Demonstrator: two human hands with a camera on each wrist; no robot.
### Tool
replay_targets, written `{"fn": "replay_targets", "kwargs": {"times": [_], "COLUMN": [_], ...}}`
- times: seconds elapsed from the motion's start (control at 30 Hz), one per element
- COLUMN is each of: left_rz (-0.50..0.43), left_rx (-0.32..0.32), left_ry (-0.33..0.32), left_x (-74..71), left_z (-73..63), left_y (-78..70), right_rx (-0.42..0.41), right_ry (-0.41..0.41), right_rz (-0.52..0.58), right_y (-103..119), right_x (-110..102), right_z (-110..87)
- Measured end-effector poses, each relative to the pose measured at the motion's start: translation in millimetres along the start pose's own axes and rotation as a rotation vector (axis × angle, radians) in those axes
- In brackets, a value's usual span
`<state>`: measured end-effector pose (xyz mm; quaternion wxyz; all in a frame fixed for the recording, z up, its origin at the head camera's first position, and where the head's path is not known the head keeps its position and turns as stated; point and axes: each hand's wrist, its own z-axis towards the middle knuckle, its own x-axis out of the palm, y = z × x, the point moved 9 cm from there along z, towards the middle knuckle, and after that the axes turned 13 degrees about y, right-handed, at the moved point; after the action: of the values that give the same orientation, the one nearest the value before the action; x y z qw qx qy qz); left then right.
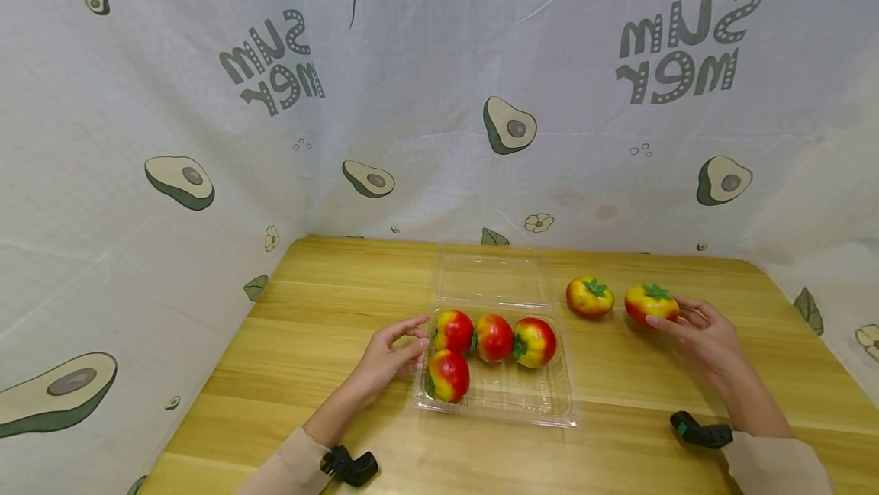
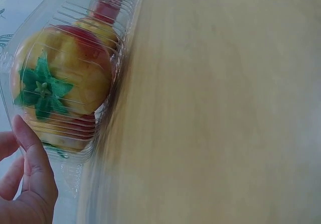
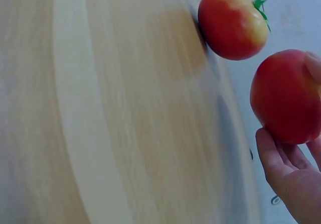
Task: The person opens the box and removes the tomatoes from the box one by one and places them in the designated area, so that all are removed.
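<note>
A white sheet (image 1: 426, 37) printed with avocados, flowers and the word "summer" in mirror writing hangs behind and beside a wood-grain worktop (image 1: 330, 289). On it sits a clear plastic box (image 1: 508, 400), its lid (image 1: 491, 278) folded back flat on the far side. Four red-and-yellow fruits (image 1: 494, 339) lie inside, three in a row along the back and one in the front left corner. The left hand (image 1: 384, 358) touches the box's left edge, its grip relaxed, fingers loosely extended. To the right of the box, the right hand (image 1: 710, 342) holds a fruit with green leaves (image 1: 645, 310), its grip closed only to the fruit's width, thumb in front and fingers behind. Another leafy fruit (image 1: 584, 302) rests between that one and the box, near both.
</note>
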<state>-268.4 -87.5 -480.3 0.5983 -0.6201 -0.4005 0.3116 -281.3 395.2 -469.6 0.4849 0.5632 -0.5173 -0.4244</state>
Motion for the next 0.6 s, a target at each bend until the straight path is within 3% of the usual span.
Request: {"fn": "replay_targets", "kwargs": {"times": [0.2,0.47,0.6], "left_rz": [0.003,-0.001,0.0], "left_rx": [0.001,-0.001,-0.002], "left_ry": [0.005,0.009,0.008], "left_x": [0.4,0.7,0.3], "left_z": [1.6,2.9,2.6], "left_y": [-0.2,-1.2,-1.0], "right_rx": [-0.002,-0.091,-0.098], "right_ry": [0.007,0.039,0.039], "right_rz": [0.033,0.147,0.145], "right_y": [0.5,5.0,4.5], "right_x": [2.7,3.0,3.9], "right_z": [3.8,11.4,14.0]}}
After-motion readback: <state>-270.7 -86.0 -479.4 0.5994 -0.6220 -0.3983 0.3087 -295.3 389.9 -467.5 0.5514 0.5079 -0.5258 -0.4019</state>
